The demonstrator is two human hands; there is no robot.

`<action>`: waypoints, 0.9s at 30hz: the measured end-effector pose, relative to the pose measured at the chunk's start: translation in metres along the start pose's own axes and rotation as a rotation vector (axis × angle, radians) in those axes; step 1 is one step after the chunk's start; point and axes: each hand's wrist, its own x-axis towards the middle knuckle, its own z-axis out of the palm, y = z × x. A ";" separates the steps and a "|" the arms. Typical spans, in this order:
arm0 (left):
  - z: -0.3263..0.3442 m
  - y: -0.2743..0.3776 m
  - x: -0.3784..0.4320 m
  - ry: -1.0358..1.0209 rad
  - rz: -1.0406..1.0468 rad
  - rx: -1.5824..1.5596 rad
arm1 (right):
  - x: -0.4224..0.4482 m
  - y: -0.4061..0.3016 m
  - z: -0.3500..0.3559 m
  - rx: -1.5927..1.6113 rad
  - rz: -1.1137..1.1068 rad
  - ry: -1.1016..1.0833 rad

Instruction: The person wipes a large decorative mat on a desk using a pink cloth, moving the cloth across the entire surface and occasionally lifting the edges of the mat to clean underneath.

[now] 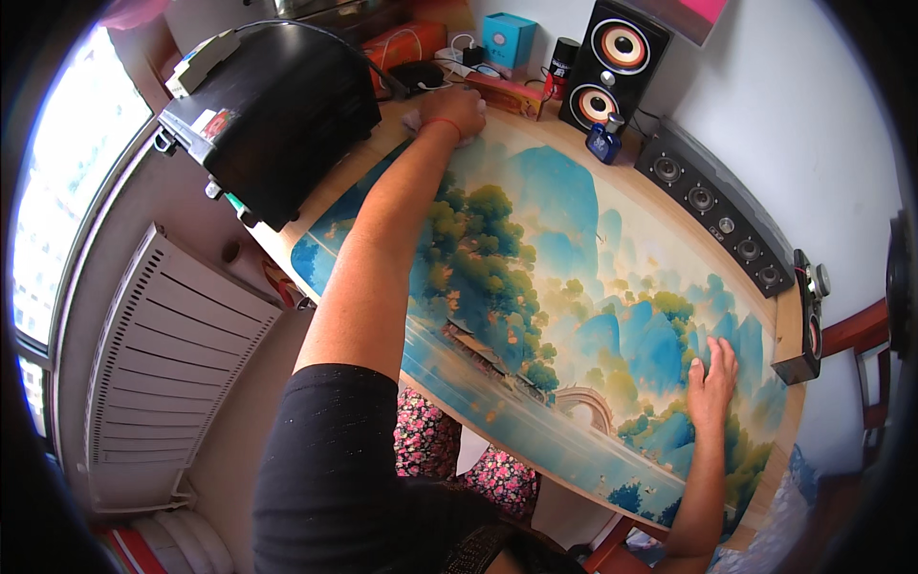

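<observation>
My left hand (450, 111), a red cord round its wrist, is stretched to the far edge of a wooden desk (323, 195). Its fingers press down on a crumpled pale cloth (470, 138), partly hidden under the palm. Beneath the arm lies a large desk mat (559, 201) printed with blue mountains, green trees and an arched bridge. Over at the mat's right side, my right hand (712, 380) rests palm down with its fingers apart, holding nothing. A long red box (505, 95) sits just right of the left hand.
A large black case (280, 115) stands at the desk's left end. Along the back are a blue box (509, 39), a spray can (561, 68), a tall speaker (609, 68), a blue glass bottle (604, 143) and a speaker bar (717, 204). A white radiator (179, 366) is at left.
</observation>
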 end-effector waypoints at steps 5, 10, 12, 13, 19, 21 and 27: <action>0.035 -0.100 0.011 0.340 0.060 0.121 | 0.018 -0.018 0.013 0.117 -0.082 0.002; -0.031 -0.019 -0.072 -0.109 0.090 -0.088 | 0.002 0.020 0.008 0.057 0.010 0.008; -0.050 -0.044 -0.114 -0.040 0.102 -0.096 | 0.008 0.018 0.017 0.091 -0.046 0.016; -0.055 -0.054 -0.132 -0.007 0.117 -0.108 | 0.010 0.018 0.019 0.099 -0.065 0.022; -0.098 -0.073 -0.225 0.002 0.068 -0.073 | 0.005 0.025 0.018 0.146 -0.062 0.003; -0.103 -0.083 -0.251 0.073 0.121 -0.070 | 0.004 0.028 0.021 0.145 -0.054 0.006; -0.115 -0.082 -0.295 0.052 0.195 -0.105 | 0.002 0.008 0.024 0.003 -0.011 0.000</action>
